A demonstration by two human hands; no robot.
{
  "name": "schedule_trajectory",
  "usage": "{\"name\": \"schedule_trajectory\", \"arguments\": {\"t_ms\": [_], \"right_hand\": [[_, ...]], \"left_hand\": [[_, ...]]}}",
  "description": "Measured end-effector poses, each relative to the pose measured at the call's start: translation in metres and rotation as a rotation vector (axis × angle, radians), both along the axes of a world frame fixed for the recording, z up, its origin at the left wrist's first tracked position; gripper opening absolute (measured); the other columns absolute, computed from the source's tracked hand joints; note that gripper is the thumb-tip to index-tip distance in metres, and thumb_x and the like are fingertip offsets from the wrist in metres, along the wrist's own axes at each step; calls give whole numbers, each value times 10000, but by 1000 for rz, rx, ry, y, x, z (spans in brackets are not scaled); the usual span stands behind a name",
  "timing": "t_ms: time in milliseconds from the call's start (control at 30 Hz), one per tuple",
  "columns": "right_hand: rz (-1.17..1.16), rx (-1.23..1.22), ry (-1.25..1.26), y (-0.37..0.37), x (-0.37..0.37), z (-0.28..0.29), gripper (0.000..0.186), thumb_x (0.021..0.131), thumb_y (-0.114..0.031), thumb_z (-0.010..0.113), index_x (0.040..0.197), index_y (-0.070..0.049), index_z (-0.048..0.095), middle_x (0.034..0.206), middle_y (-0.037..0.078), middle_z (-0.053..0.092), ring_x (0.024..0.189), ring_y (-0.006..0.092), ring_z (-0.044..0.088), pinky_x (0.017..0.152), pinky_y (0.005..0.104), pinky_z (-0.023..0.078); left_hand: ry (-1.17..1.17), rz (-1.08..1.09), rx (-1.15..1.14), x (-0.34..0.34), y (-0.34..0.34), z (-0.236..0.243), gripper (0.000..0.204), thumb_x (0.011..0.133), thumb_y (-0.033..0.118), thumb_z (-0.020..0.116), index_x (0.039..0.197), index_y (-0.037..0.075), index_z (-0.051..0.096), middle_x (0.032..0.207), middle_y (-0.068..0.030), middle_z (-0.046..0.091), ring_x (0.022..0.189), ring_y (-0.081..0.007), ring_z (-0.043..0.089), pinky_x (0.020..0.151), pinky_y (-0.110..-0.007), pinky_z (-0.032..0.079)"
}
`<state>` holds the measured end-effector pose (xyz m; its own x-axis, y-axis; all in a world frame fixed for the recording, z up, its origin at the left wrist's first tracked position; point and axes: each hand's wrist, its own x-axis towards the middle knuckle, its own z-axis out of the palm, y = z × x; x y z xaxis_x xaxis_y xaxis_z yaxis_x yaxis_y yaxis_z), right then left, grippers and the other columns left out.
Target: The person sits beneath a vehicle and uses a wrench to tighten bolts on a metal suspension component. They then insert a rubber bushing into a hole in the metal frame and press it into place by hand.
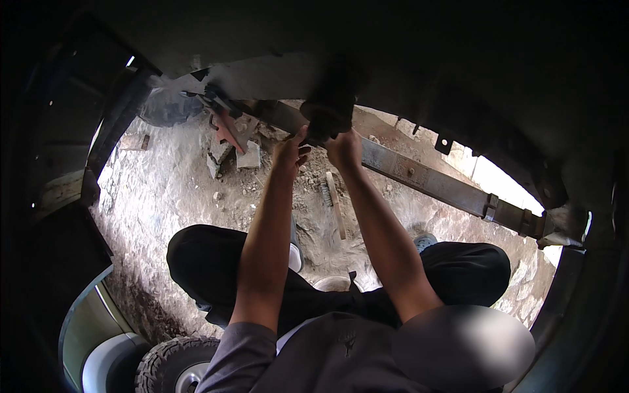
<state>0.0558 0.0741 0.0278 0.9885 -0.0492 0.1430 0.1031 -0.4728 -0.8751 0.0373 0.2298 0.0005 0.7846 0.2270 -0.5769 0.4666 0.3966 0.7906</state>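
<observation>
Both my arms reach forward and up beneath a dark vehicle body. My left hand (pixel 290 152) is beside a dark, roughly cylindrical part (pixel 333 105), its thumb raised near that part and its loosely bent fingers apart. My right hand (pixel 344 149) is closed at the lower right of the same part; its fingertips are hidden, and shadow hides what they grip. Behind the hands a long metal leaf spring (pixel 419 171) slants down to the right. On the dirt between my forearms lies a wire brush (pixel 337 208) with a wooden handle.
A red stand (pixel 227 130) is at the far left, with concrete blocks (pixel 249 156) and rubble near it. A brick (pixel 134 142) lies farther left. At the lower left is a tyre (pixel 173 363). Dark body panels (pixel 458 72) hang low overhead.
</observation>
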Motion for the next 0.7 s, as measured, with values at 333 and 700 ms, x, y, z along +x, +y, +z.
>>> {"name": "schedule_trajectory", "arguments": {"t_ms": [333, 700], "right_hand": [[31, 14, -88, 7, 16, -5, 259, 775, -193, 856, 928, -33, 721, 921, 159, 757, 903, 336, 736, 827, 429, 543], [-14, 40, -60, 4, 12, 0, 283, 756, -189, 876, 875, -19, 684, 878, 165, 745, 857, 342, 726, 798, 433, 538]], "left_hand": [[-3, 67, -27, 3, -5, 4, 302, 883, 349, 849, 1050, 119, 744, 922, 18, 734, 674, -117, 652, 582, -289, 446], [9, 70, -36, 3, -5, 6, 320, 867, 356, 860, 1061, 136, 733, 910, 14, 728, 685, -114, 643, 558, -272, 456]]}}
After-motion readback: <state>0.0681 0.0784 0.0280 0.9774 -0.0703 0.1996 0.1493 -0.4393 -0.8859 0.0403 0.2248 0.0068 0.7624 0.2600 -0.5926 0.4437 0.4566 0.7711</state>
